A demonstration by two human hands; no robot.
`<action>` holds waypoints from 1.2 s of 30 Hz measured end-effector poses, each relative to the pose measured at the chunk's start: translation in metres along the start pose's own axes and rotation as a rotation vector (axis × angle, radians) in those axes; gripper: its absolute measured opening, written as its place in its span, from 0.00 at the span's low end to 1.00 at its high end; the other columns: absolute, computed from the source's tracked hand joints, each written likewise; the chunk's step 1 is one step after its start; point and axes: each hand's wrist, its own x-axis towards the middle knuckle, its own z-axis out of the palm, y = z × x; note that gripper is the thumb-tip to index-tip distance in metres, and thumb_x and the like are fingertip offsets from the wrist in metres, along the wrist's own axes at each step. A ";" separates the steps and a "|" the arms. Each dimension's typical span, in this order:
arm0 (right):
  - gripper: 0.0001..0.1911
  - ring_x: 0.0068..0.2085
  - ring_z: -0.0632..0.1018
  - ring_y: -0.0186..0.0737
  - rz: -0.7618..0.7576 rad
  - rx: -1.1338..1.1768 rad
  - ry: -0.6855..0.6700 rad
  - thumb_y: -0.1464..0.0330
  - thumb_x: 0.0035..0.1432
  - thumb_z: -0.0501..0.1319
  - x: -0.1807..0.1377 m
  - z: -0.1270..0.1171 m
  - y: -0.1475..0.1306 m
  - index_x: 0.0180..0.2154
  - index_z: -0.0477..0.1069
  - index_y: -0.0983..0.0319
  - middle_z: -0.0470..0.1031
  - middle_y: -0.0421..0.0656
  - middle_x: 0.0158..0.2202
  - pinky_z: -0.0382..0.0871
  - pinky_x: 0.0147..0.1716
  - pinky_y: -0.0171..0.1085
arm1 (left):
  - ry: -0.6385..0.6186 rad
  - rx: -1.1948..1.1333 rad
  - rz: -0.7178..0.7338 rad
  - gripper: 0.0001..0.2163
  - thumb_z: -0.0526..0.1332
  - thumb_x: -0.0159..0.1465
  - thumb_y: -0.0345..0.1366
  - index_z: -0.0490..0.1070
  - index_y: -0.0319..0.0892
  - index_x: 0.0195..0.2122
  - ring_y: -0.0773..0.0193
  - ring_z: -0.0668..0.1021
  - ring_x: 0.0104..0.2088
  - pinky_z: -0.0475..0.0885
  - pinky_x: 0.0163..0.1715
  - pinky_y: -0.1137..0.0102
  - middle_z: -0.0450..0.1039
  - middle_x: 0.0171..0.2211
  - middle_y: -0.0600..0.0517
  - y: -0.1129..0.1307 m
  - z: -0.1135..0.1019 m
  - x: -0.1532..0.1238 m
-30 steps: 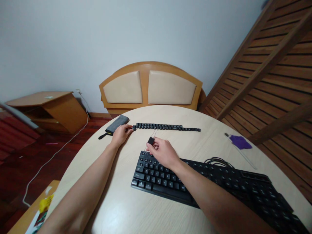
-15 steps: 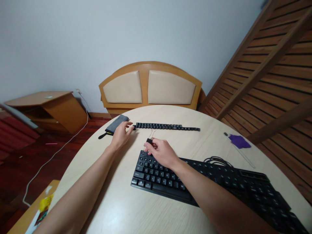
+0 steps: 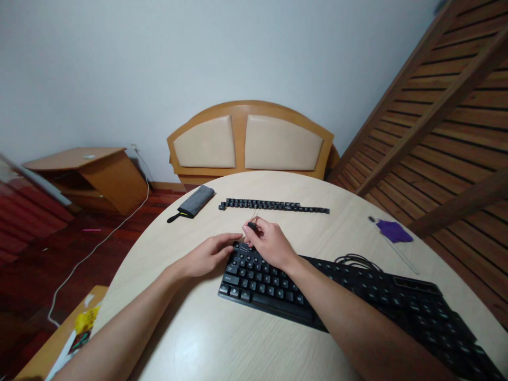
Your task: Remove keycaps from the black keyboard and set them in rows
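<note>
Right hand (image 3: 272,244) has its fingers clamped on the black grip of a wire keycap puller (image 3: 251,226), loops pointing at the bench (image 3: 206,338) far edge. The black keyboard (image 3: 257,280) lies directly under it, long axis running left to near-right. Left hand (image 3: 210,255) has fingers loosely apart, touching the keyboard's far-left corner. A row of loose keycaps (image 3: 273,205) lies beyond, nearer the right hand.

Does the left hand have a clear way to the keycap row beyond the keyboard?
Probably yes. The left hand rests at the far-left corner of the keyboard, and only bare table lies between it and the left end of the keycap row. The right hand, pinching a small black tool, sits aside.
</note>
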 end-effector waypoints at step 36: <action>0.12 0.37 0.82 0.39 0.047 0.231 -0.034 0.62 0.65 0.57 -0.013 0.005 0.002 0.42 0.72 0.63 0.79 0.44 0.34 0.78 0.39 0.38 | -0.016 0.060 0.080 0.09 0.60 0.66 0.36 0.74 0.41 0.45 0.53 0.72 0.56 0.63 0.60 0.54 0.70 0.57 0.43 -0.003 -0.016 -0.002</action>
